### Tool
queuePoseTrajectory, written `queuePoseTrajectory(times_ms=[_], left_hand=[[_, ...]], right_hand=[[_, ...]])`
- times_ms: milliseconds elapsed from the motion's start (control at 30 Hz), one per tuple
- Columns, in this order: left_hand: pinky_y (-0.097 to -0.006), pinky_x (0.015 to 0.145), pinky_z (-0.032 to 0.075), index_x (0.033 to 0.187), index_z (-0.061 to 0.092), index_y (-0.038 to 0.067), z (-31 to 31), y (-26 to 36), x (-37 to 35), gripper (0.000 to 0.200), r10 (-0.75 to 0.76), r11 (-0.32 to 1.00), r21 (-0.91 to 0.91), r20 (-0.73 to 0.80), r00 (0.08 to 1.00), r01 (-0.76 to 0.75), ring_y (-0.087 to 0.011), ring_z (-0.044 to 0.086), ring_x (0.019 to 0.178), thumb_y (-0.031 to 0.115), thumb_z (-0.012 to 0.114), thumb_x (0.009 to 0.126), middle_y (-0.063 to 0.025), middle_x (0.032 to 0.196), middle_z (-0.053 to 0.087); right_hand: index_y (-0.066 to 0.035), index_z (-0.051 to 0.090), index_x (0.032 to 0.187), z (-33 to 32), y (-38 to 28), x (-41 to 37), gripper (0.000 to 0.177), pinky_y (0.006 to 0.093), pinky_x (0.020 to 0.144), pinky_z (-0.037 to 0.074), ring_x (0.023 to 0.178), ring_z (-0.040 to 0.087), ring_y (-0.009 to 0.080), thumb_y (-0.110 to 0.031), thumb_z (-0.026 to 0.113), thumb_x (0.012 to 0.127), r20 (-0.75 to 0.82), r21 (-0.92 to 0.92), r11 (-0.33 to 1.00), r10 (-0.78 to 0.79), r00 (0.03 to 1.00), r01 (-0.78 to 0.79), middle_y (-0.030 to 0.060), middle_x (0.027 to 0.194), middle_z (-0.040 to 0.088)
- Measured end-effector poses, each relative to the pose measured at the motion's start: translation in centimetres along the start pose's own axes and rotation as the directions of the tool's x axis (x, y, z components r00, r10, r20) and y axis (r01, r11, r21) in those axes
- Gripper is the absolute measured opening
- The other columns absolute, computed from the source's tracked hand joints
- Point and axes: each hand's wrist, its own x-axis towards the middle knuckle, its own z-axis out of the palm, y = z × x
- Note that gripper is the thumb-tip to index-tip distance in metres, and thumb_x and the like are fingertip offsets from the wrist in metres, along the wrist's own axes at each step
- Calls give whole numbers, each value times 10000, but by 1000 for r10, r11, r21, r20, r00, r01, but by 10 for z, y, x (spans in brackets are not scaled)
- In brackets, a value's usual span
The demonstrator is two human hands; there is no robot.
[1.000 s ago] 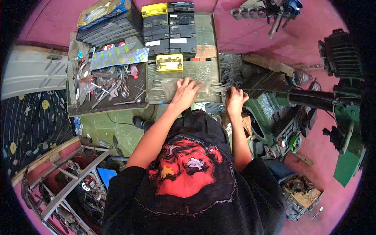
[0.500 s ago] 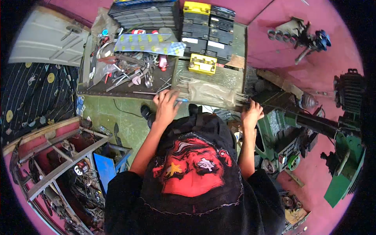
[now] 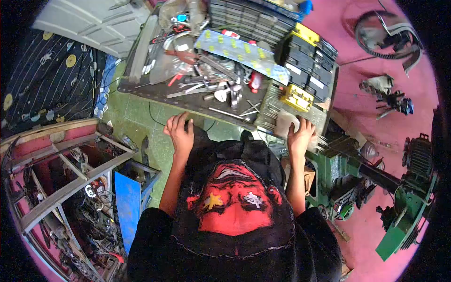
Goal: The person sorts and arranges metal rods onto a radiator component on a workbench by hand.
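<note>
My left hand (image 3: pixel 181 131) is in front of the workbench's front edge, fingers apart, holding nothing. My right hand (image 3: pixel 300 136) rests at the bench's front right, over a pale plastic-wrapped bundle (image 3: pixel 286 123) of thin rods; its fingers are bent and partly spread, with no object visibly gripped. A small yellow-topped battery (image 3: pixel 297 97) stands just behind the bundle. Between the hands, a long metal tool (image 3: pixel 224 113) lies near the bench edge beside crossed thin rods (image 3: pixel 251 108).
The workbench (image 3: pixel 155 91) carries heaped hand tools (image 3: pixel 218 84), a patterned blue strip (image 3: pixel 239 50), black batteries (image 3: pixel 307 61) and a black crate (image 3: pixel 249 23). A metal frame rack (image 3: pixel 70 188) is at the left, green machinery (image 3: pixel 404 211) at the right.
The view has turned, so the bench appears further right and tilted. My left hand has come away from the bench edge. My right hand has moved from the bundle's right end onto it.
</note>
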Motion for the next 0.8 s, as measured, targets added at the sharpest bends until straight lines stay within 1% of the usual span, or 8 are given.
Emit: queuePoseTrajectory(times_ms=[133,167,200,267,300,467,633,800], left_hand=[[-460,1056,294,1196,705,111,-28,-62,24,323,-55,998,35,-29,998,56,-266,541,1231,183,750,884,-37,1229,694],[-460,1053,294,1196,704,112,-38,-76,31,323,-50,998,30,-27,998,51,-265,542,1232,182,750,883,-36,1224,695],[-467,1055,294,1187,714,154,-47,-89,38,305,-54,998,22,-41,998,55,-259,550,1225,182,748,885,-19,1201,699],[-467,1053,292,1185,711,141,-68,-112,47,303,-70,997,31,5,998,69,-260,544,1230,178,746,887,-25,1209,696],[-466,1052,290,1183,708,129,-77,-121,54,301,-78,996,40,41,996,76,-262,539,1236,174,745,888,-32,1218,693],[-489,1043,285,1179,710,137,-103,-169,75,289,-54,997,64,112,992,47,-263,536,1235,174,737,893,-39,1210,691],[-516,1042,279,1171,708,110,-108,-181,96,297,-98,987,138,107,989,83,-265,526,1249,193,743,888,-52,1197,692],[-523,1047,282,1178,708,97,-96,-165,117,316,-244,956,171,5,970,240,-269,528,1244,202,748,883,-59,1187,701]], right_hand=[[-68,650,1254,11,-87,1,424,634,1066,341,1252,487,413,-165,732,850,77,44,995,-96,992,93,151,1270,607],[-54,650,1237,11,-110,-1,422,635,1063,344,1244,492,409,-158,738,838,54,78,986,-152,987,147,157,1264,608],[-50,650,1219,14,-130,-3,415,635,1060,344,1235,497,406,-154,742,829,87,89,983,-171,982,163,159,1260,609],[-46,652,1168,16,-169,-7,393,627,1043,355,1206,512,399,-150,754,803,155,103,974,-215,964,201,173,1235,615],[-63,674,1193,12,-192,-10,379,575,1052,353,1187,523,393,-150,745,831,137,68,966,-256,957,249,163,1211,639],[-85,698,1122,1,-277,-21,308,572,1005,372,1143,548,355,-183,759,836,272,134,922,-387,881,364,114,1127,667],[-113,736,1094,17,-304,-10,255,512,996,370,1076,574,332,-156,746,842,321,199,837,-548,773,510,83,1053,692],[-117,742,1112,35,-342,40,301,502,994,365,1088,581,317,-135,744,811,269,372,691,-720,640,620,85,1052,699]])
